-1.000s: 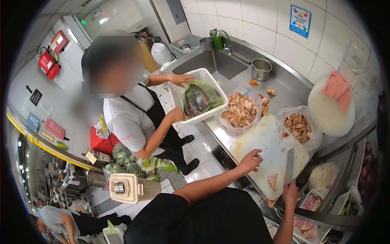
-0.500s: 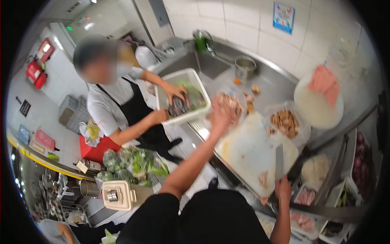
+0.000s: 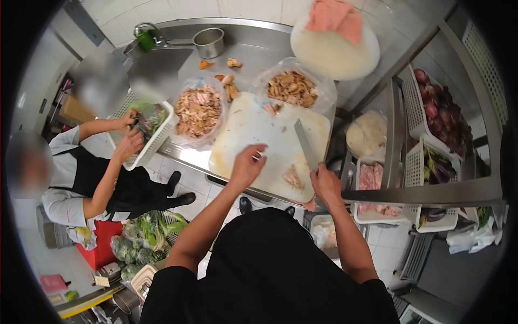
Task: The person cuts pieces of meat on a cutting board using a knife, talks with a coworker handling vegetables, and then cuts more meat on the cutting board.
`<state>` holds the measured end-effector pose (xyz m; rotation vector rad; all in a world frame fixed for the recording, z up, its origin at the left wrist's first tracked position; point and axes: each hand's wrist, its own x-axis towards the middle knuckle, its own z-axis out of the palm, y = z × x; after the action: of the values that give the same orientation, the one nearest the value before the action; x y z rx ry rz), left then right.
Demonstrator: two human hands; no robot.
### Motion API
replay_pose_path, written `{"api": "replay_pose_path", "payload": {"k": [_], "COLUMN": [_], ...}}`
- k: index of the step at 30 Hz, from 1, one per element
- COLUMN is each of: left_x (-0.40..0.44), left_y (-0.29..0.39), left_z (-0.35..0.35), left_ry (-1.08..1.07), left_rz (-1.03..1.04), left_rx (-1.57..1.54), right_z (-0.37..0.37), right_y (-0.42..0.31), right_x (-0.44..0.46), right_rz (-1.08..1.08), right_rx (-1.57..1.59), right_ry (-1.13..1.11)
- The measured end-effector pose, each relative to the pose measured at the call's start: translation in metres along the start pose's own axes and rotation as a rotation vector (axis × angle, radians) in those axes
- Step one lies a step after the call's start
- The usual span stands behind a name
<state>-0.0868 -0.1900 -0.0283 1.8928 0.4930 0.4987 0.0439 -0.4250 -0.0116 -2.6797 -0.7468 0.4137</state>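
My right hand (image 3: 325, 182) grips a cleaver (image 3: 306, 144), its broad blade pointing away over the white cutting board (image 3: 259, 124). Above the board's near left part is my left hand (image 3: 249, 166), fingers loosely bent and apart, with nothing visible in them. A small piece of cooked meat (image 3: 293, 177) lies on the board left of my right hand. Left of the board sits a plastic bag of chopped meat (image 3: 198, 112). Another bag of browned meat pieces (image 3: 292, 88) rests at the board's far edge, with a few scraps (image 3: 271, 108) near it.
At left, a co-worker (image 3: 91, 173) handles leafy stuff in a white basket (image 3: 162, 129). Behind are a sink faucet (image 3: 148, 33), a metal pot (image 3: 209, 42) and a round white board (image 3: 334, 48) with a pink cloth (image 3: 335, 21). A metal rack (image 3: 426, 190) holds onions (image 3: 440, 110).
My left hand has moved from the bag of chopped meat to above the cutting board. The view has turned right. My right hand still holds the cleaver over the board.
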Motion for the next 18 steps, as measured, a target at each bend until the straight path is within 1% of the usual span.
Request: {"api": "replay_pose_path", "payload": {"k": [1, 2, 3, 4, 5, 7, 9, 11, 12, 14, 15, 17, 18], "left_x": [-0.01, -0.016, -0.021, -0.025, -0.028, -0.034, -0.039, -0.043, -0.043, -0.043, -0.044, -0.043, -0.043], "left_y": [-0.006, -0.007, -0.008, -0.009, -0.017, -0.025, -0.033, -0.038, -0.038, -0.04, -0.041, -0.042, -0.043], "left_z": [0.015, 0.026, 0.035, 0.043, 0.052, 0.06, 0.065, 0.068, 0.069, 0.069, 0.069, 0.071, 0.07], "left_ry": [-0.091, -0.105, -0.178, -0.247, -0.23, -0.235, -0.245, -0.205, -0.203, -0.171, -0.167, -0.145, -0.145], "left_rz": [-0.009, -0.011, 0.061, 0.136, 0.233, 0.261, 0.285, 0.354, 0.353, 0.369, 0.362, 0.4, 0.399], "left_rx": [0.084, 0.074, 0.134, 0.193, 0.235, 0.24, 0.244, 0.291, 0.285, 0.283, 0.282, 0.279, 0.277], "right_z": [0.001, 0.001, 0.001, 0.002, -0.005, -0.015, -0.002, 0.006, 0.005, -0.002, -0.01, -0.025, -0.019], "right_y": [0.003, 0.004, 0.005, 0.005, -0.005, -0.021, -0.02, -0.02, -0.021, -0.029, -0.036, -0.047, -0.044], "right_x": [0.001, 0.003, 0.0, -0.005, -0.011, -0.025, -0.03, -0.031, -0.033, -0.038, -0.04, -0.042, -0.04], "right_rz": [0.018, -0.031, -0.081, -0.069, -0.073, -0.104, -0.119, -0.158, -0.157, -0.16, -0.164, -0.119, -0.118], "right_rx": [-0.006, 0.008, 0.022, 0.015, 0.054, 0.109, 0.087, 0.057, 0.05, 0.124, 0.121, 0.164, 0.162], "right_ry": [-0.002, 0.015, 0.032, 0.03, 0.031, 0.037, 0.006, -0.046, -0.048, 0.016, 0.009, 0.101, 0.1]}}
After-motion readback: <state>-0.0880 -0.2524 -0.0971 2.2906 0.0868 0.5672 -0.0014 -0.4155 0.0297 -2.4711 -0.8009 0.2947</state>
